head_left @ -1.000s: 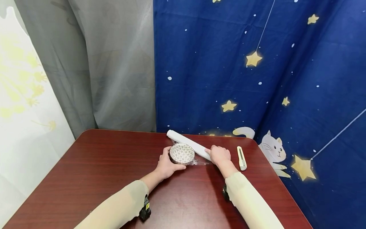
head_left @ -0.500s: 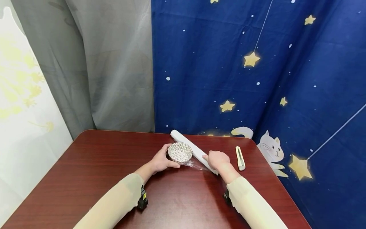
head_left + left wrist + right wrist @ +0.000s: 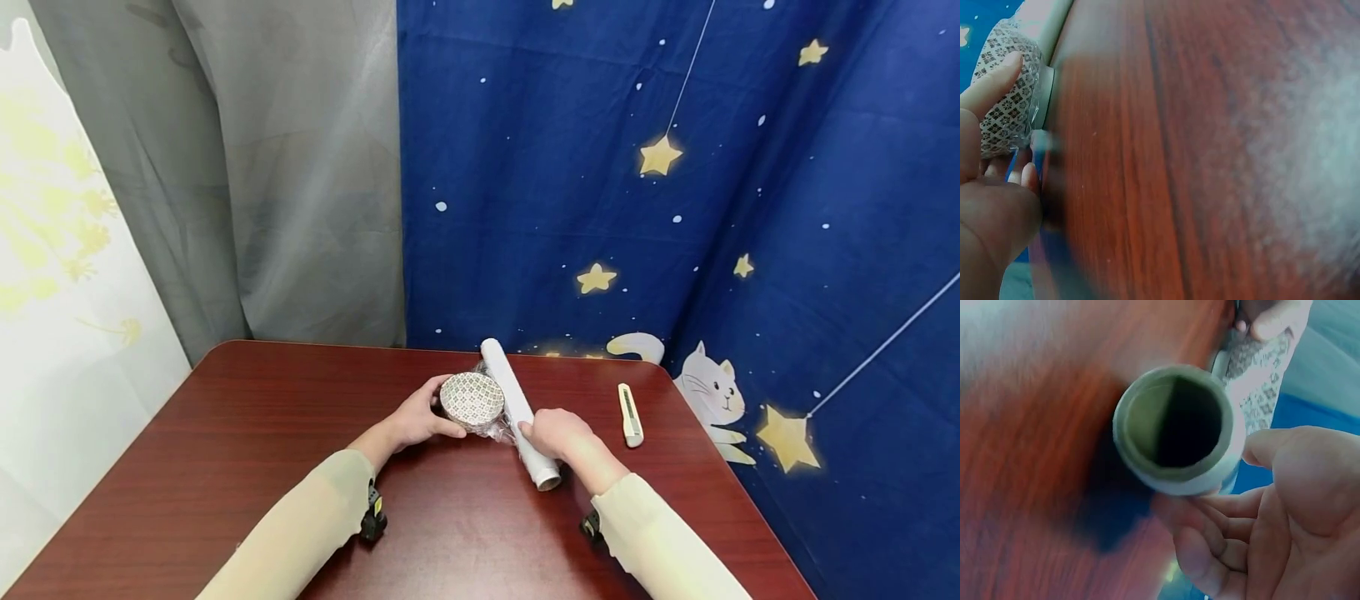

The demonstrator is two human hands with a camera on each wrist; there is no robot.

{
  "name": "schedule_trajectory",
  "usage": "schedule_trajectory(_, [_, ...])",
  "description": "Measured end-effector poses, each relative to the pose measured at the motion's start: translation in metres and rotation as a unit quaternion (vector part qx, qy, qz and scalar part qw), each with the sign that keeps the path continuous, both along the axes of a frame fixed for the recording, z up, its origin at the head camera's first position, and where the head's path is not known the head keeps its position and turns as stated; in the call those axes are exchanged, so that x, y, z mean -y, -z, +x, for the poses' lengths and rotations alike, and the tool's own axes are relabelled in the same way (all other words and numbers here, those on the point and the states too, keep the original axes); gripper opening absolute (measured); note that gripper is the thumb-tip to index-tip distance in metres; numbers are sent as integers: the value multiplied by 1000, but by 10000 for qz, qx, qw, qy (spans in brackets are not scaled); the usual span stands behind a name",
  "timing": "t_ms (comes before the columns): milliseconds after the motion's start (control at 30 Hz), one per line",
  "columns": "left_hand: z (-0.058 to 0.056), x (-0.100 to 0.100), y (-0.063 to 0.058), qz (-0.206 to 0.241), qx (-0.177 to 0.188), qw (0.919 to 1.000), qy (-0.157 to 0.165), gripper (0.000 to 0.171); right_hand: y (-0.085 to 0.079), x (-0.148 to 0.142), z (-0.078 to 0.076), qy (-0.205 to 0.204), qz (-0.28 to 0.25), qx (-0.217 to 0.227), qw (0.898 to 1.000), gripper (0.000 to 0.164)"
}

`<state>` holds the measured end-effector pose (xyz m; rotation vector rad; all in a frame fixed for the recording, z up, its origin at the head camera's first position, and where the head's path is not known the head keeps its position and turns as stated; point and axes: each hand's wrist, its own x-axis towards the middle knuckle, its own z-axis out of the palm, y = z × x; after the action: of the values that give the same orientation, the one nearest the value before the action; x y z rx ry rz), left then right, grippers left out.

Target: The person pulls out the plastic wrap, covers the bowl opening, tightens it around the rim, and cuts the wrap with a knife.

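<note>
A small patterned bowl [image 3: 472, 400] stands left of the roll, its pale foot towards the table in the left wrist view. Clear crinkled film [image 3: 497, 430] clings to its side and runs to a white roll of cling film [image 3: 510, 387]. My left hand [image 3: 416, 417] holds the bowl from the left, thumb [image 3: 1000, 84] on the near side and fingers around behind. With my right hand [image 3: 558, 433] I grip the roll near its closer end, thumb on one side and fingers curled beneath. The hollow core [image 3: 1175, 428] faces the right wrist camera.
A cream utility knife [image 3: 631, 415] lies on the dark red wooden table [image 3: 247, 433], to the right of my right hand. Behind the far table edge hang a grey curtain [image 3: 322, 167] and a blue starry curtain [image 3: 525, 167].
The roll has swung from a slanted position to a steeper one, its near end coming towards me with my right hand. The bowl, in my left hand, has shifted slightly left.
</note>
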<state>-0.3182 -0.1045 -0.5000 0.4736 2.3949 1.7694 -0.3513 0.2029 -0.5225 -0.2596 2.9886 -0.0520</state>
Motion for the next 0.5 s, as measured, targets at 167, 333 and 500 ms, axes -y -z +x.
schedule_trajectory(167, [-3,5,0,-180,-10,9998,97,108,-39,22,34,154,-574,473,9971,50])
schedule_trajectory(333, [-10,10,3,7,84,9990,435,109,-86,36,73,327,-1320,1015,9855,46])
schedule_trajectory(500, [-13,10,5,252,336,9975,562,118,-87,34,72,288,-1517,1179,9809,45])
